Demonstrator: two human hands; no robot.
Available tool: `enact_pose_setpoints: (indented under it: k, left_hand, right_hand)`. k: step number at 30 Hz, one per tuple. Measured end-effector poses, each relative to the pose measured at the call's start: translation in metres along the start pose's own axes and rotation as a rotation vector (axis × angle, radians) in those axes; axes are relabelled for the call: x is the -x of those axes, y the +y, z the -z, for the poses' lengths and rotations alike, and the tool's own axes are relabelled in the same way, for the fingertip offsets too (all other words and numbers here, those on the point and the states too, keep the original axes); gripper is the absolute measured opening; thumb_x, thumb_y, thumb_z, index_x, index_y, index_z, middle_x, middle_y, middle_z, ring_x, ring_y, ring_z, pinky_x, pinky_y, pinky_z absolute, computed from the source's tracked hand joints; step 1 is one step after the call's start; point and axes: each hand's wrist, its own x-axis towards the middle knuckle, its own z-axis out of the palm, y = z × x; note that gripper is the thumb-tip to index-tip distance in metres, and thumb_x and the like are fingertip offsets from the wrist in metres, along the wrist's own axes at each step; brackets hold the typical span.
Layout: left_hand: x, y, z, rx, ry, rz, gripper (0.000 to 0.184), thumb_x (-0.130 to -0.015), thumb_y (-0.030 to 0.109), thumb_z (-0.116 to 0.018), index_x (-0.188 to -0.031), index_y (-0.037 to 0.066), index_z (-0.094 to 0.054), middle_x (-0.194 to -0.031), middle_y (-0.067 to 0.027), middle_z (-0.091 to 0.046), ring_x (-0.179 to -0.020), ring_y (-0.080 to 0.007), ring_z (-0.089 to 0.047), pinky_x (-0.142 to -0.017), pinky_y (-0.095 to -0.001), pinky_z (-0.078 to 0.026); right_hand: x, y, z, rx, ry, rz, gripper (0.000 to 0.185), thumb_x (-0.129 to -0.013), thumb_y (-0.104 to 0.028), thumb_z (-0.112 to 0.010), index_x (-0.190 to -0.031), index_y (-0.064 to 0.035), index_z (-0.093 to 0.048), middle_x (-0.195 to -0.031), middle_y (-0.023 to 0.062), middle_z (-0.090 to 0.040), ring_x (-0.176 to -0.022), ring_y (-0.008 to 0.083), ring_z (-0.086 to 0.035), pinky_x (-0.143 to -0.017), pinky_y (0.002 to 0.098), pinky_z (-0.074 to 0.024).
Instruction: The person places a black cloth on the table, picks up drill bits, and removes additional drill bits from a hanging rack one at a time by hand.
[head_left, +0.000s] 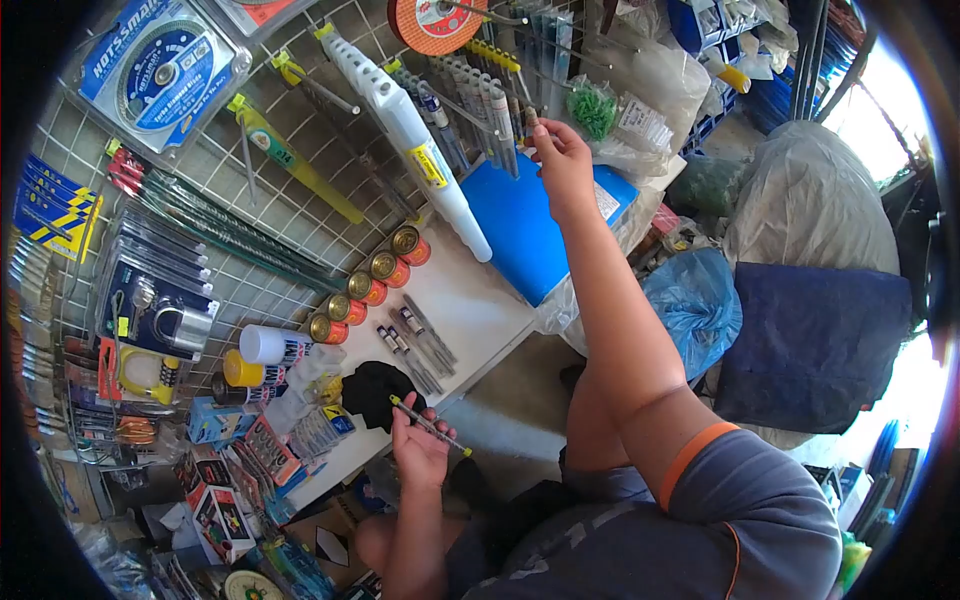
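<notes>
My left hand (pixel 422 448) is low in the middle, fingers curled round a slim drill bit (pixel 432 425) with yellow-green ends. My right hand (pixel 562 165) reaches up to the wire rack, its fingers pinched at the end of a hook beside hanging packaged bits (pixel 500 118); whether it holds a small piece is hard to tell. Beneath that hand lies a blue folder (pixel 520 225). Several packaged drill bits (pixel 418 335) rest on the white shelf (pixel 480 320), near a black cloth (pixel 378 393).
Small tins (pixel 367 287) line the shelf along the wire grid wall (pixel 225 185). A long white packaged tool (pixel 410 135) hangs from it. Spray cans (pixel 262 345) and boxes (pixel 220 515) stand at lower left. Plastic bags (pixel 692 308) and a dark cloth (pixel 810 345) lie at right.
</notes>
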Motion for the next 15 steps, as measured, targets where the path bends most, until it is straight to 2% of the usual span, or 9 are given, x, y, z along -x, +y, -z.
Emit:
enact_pose_setpoints:
  k: [3,6,9,12,15]
  left_hand:
    - [-0.005,-0.003,-0.003,-0.001,0.022,0.004,0.045,-0.096,0.054,-0.05,-0.126,0.02,-0.051,-0.09,-0.0022,-0.05,-0.072,-0.02,-0.046,-0.07,-0.0393,-0.041]
    - [-0.008,-0.002,-0.007,-0.018,0.02,-0.005,0.045,-0.095,0.054,-0.051,-0.125,0.02,-0.051,-0.09,-0.0022,-0.05,-0.073,-0.0201,-0.046,-0.07,-0.0394,-0.041]
    - [-0.007,-0.002,-0.01,-0.019,0.014,0.012,0.045,-0.095,0.053,-0.051,-0.125,0.02,-0.051,-0.091,-0.0023,-0.05,-0.074,-0.02,-0.047,-0.071,-0.0394,-0.041]
    - [0.001,-0.004,-0.014,-0.018,-0.011,0.021,0.044,-0.095,0.053,-0.051,-0.125,0.02,-0.052,-0.091,-0.002,-0.051,-0.076,-0.02,-0.048,-0.073,-0.0391,-0.041]
    - [0.008,-0.004,-0.018,0.004,-0.053,0.007,0.043,-0.096,0.051,-0.05,-0.127,0.021,-0.052,-0.092,-0.0013,-0.052,-0.077,-0.0197,-0.049,-0.075,-0.0395,-0.041]
  right_hand:
    - [-0.005,0.006,0.0,0.04,-0.031,-0.02,0.026,-0.097,-0.025,-0.06,-0.117,-0.0088,-0.063,-0.096,0.0025,-0.068,-0.081,0.0115,-0.057,-0.07,0.0282,-0.0457]
    - [-0.006,0.01,0.001,-0.042,-0.045,-0.098,0.03,-0.097,-0.027,-0.06,-0.121,-0.0092,-0.061,-0.109,0.0055,-0.066,-0.096,0.0154,-0.059,-0.081,0.0326,-0.0475]
    - [0.003,-0.001,0.001,0.03,0.004,-0.085,0.035,-0.097,-0.029,-0.061,-0.126,-0.0105,-0.06,-0.118,0.0073,-0.061,-0.11,0.0186,-0.056,-0.09,0.0369,-0.046]
    - [0.001,-0.005,0.011,-0.004,-0.031,-0.021,0.037,-0.096,-0.03,-0.061,-0.129,-0.012,-0.058,-0.123,0.0091,-0.059,-0.118,0.02,-0.051,-0.094,0.0396,-0.0439]
    - [0.01,-0.022,0.015,-0.064,0.089,0.078,0.029,-0.096,-0.024,-0.061,-0.118,-0.0044,-0.063,-0.093,0.0038,-0.063,-0.076,0.0098,-0.053,-0.066,0.026,-0.0443]
